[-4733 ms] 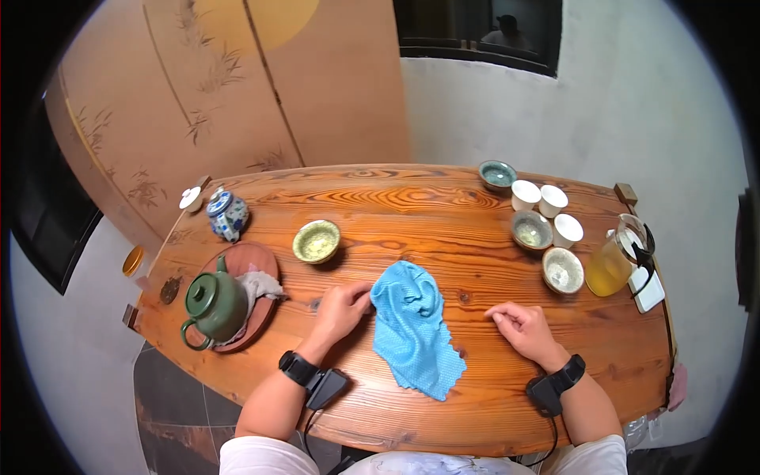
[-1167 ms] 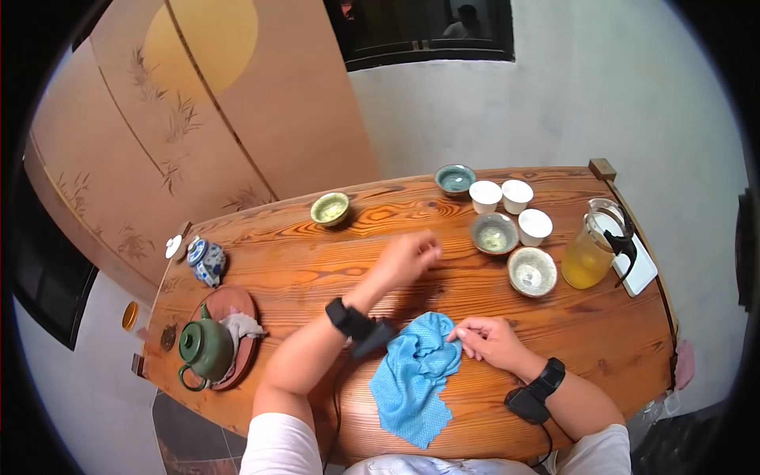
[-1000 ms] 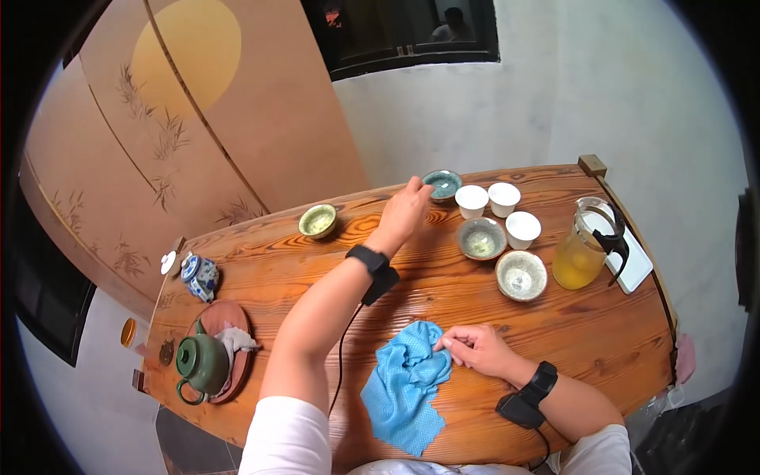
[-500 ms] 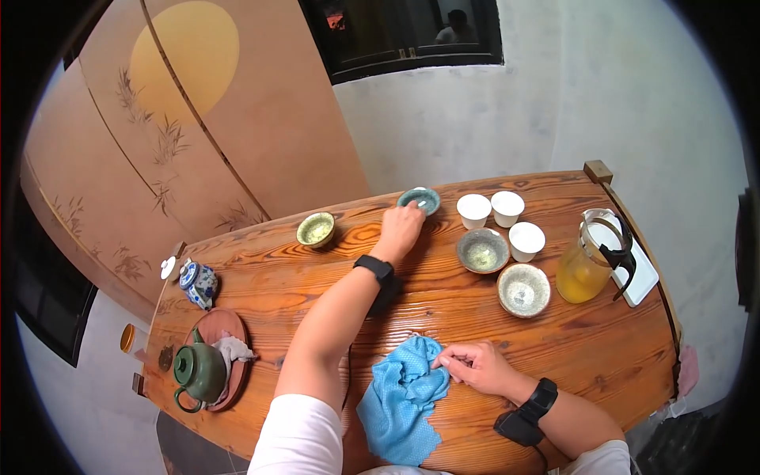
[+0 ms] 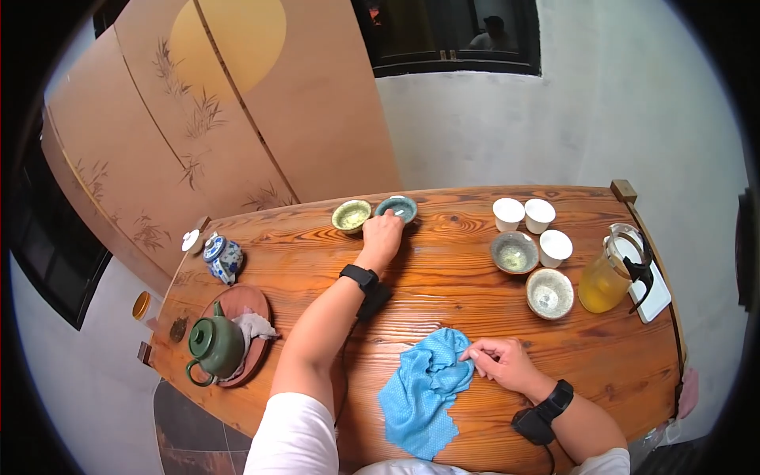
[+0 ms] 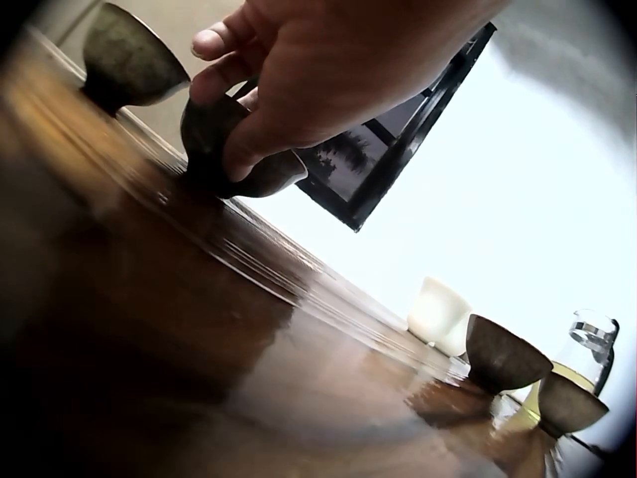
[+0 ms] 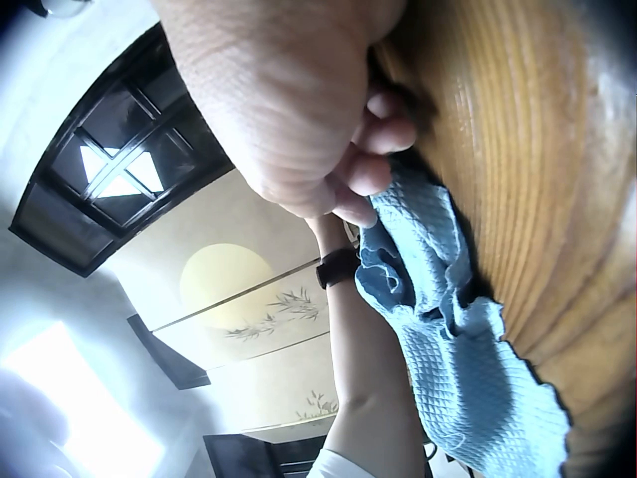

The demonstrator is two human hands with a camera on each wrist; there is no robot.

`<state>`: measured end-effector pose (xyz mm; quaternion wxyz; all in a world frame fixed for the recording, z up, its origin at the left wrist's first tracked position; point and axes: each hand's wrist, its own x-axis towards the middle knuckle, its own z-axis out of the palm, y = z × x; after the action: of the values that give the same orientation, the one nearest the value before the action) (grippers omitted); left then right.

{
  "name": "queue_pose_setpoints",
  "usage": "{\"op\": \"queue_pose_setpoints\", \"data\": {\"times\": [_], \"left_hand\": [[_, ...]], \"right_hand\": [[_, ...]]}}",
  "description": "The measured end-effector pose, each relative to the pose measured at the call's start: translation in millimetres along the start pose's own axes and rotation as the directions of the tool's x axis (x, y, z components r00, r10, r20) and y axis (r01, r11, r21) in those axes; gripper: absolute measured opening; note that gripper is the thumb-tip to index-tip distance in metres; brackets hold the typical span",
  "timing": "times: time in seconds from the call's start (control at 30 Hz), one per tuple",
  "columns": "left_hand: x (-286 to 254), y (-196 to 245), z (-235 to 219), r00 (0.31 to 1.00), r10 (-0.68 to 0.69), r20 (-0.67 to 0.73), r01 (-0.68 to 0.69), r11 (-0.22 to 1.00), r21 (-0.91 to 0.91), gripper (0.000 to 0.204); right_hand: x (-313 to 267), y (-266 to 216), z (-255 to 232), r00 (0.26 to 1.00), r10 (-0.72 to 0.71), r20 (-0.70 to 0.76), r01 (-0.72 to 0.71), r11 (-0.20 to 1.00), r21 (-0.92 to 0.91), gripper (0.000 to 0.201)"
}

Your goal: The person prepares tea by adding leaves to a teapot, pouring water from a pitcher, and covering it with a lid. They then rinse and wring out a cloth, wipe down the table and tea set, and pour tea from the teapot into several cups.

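My left hand [image 5: 383,239] pinches the rim of a teal bowl [image 5: 402,207] at the back edge of the table. In the left wrist view the thumb lies on the near side of this dark-looking bowl [image 6: 204,134], which stands upright. Just left of it sits a yellow-green bowl [image 5: 351,215]. My right hand [image 5: 507,364] rests on the table with fingers loosely curled, its fingertips right at the edge of a crumpled light-blue cloth [image 5: 427,396]. In the right wrist view the cloth [image 7: 458,378] lies beside those fingertips.
At the right stand several white cups [image 5: 508,214], a grey bowl [image 5: 514,253], a speckled bowl [image 5: 550,294] and a glass pitcher [image 5: 602,285] of yellow liquid. At the left are a green teapot [image 5: 218,348] on a reddish tray [image 5: 257,305] and a blue-and-white pot [image 5: 222,257].
The yellow-green bowl has moved to the back edge. My left hand has since shifted the teal bowl left, away from the white cups, beside it. My right hand has come to the cloth.
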<state>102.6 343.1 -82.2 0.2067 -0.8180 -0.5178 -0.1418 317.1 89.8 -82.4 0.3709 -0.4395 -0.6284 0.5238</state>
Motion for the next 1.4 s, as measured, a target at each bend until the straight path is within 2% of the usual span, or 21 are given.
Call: {"op": "queue_pose_setpoints", "data": {"times": [0.13, 0.2, 0.23, 0.27, 0.33, 0.43, 0.5, 0.53, 0.57, 0.7, 0.8, 0.93, 1.0, 1.07, 1.13, 1.2, 1.23, 1.3, 1.33, 1.4], "left_hand": [[-5.0, -7.8, -5.2, 0.998, 0.043, 0.041, -0.043, 0.999, -0.003, 0.017], [-11.6, -6.5, -27.1, 0.995, 0.042, -0.085, -0.050, 0.994, -0.096, 0.027], [-12.7, -11.5, -33.1, 0.997, 0.027, -0.077, -0.035, 0.993, -0.110, 0.034], [-14.8, -17.9, -35.7, 0.991, 0.004, -0.131, -0.016, 0.995, -0.096, 0.032], [-18.5, -36.7, -40.7, 0.990, -0.047, -0.134, 0.041, 0.998, -0.047, 0.032], [-28.4, -66.9, -29.0, 0.995, -0.102, -0.003, 0.102, 0.993, 0.062, 0.025], [-30.1, -81.6, -12.7, 0.996, -0.088, 0.016, 0.086, 0.992, 0.097, 0.022], [-30.6, -83.5, -10.9, 0.996, -0.079, 0.039, 0.073, 0.988, 0.137, 0.019], [-31.5, -83.9, -8.2, 0.999, -0.051, -0.010, 0.052, 0.988, 0.144, 0.012], [-28.8, -83.4, -5.8, 0.999, -0.032, -0.032, 0.037, 0.981, 0.190, 0.006], [-29.9, -80.4, -9.8, 0.998, -0.040, -0.046, 0.047, 0.985, 0.166, 0.009], [-21.3, -35.0, -55.8, 0.993, -0.036, -0.114, 0.045, 0.996, 0.073, 0.013], [-11.7, -3.3, -69.0, 0.980, 0.132, -0.146, -0.168, 0.946, -0.276, 0.020], [-4.7, 40.3, -80.0, 0.949, 0.307, -0.077, -0.303, 0.811, -0.500, 0.027], [-4.2, 84.2, -84.1, 0.831, 0.508, -0.229, -0.535, 0.612, -0.582, 0.030], [-5.9, 116.2, -89.5, 0.769, 0.581, -0.267, -0.601, 0.512, -0.614, 0.027], [-6.1, 126.2, -87.1, 0.765, 0.586, -0.266, -0.604, 0.511, -0.611, 0.027], [-5.7, 137.5, -76.8, 0.734, 0.658, -0.166, -0.654, 0.619, -0.435, 0.018], [-4.0, 139.5, -72.2, 0.735, 0.658, -0.163, -0.653, 0.622, -0.432, 0.018], [-1.0, 140.1, -62.9, 0.719, 0.683, -0.128, -0.674, 0.639, -0.372, 0.010]], "right_hand": [[-0.6, -5.4, -0.6, 1.000, 0.008, 0.010, -0.008, 1.000, -0.019, 0.019], [-1.2, -7.0, -1.9, 0.999, 0.033, 0.012, -0.033, 0.999, 0.003, 0.019], [-1.4, -6.8, -2.6, 0.999, 0.036, 0.012, -0.036, 0.999, 0.001, 0.019], [-1.5, -6.6, -2.9, 0.999, 0.036, 0.015, -0.036, 0.999, 0.000, 0.019], [-1.4, -5.5, -2.6, 0.999, 0.037, 0.019, -0.037, 0.999, -0.001, 0.020], [-0.7, -4.7, -1.9, 1.000, 0.019, 0.014, -0.019, 1.000, 0.008, 0.020], [-1.2, -7.6, -2.9, 0.999, 0.041, 0.027, -0.042, 0.999, 0.004, 0.020], [-1.3, -7.9, -2.9, 0.999, 0.045, 0.020, -0.045, 0.999, 0.004, 0.020], [-1.1, -8.0, -2.6, 0.999, 0.030, 0.020, -0.030, 1.000, 0.004, 0.020], [-0.7, -7.8, -3.2, 0.999, 0.021, 0.025, -0.020, 1.000, -0.012, 0.020], [-0.1, -6.7, -3.1, 1.000, 0.003, 0.020, -0.003, 1.000, -0.019, 0.019], [1.4, -0.6, -1.5, 1.000, -0.025, -0.002, 0.024, 0.999, -0.048, 0.016], [1.4, 1.3, -0.4, 1.000, -0.007, -0.014, 0.007, 0.999, -0.034, 0.016], [2.2, 4.6, -1.3, 1.000, -0.007, 0.011, 0.008, 0.999, -0.049, 0.016], [0.9, 3.5, -1.0, 0.999, -0.045, -0.005, 0.045, 0.998, -0.033, 0.016], [0.6, 4.3, -1.9, 0.998, -0.063, 0.006, 0.063, 0.997, -0.051, 0.016], [0.5, 4.1, -2.3, 0.998, -0.070, 0.008, 0.070, 0.996, -0.061, 0.016], [0.7, 4.4, -1.6, 0.994, -0.110, -0.001, 0.110, 0.992, -0.061, 0.016], [1.2, 4.5, -1.4, 0.989, -0.146, -0.008, 0.145, 0.987, -0.066, 0.016], [1.3, 3.3, -2.1, 0.993, -0.120, 0.009, 0.120, 0.990, -0.070, 0.016]]}}
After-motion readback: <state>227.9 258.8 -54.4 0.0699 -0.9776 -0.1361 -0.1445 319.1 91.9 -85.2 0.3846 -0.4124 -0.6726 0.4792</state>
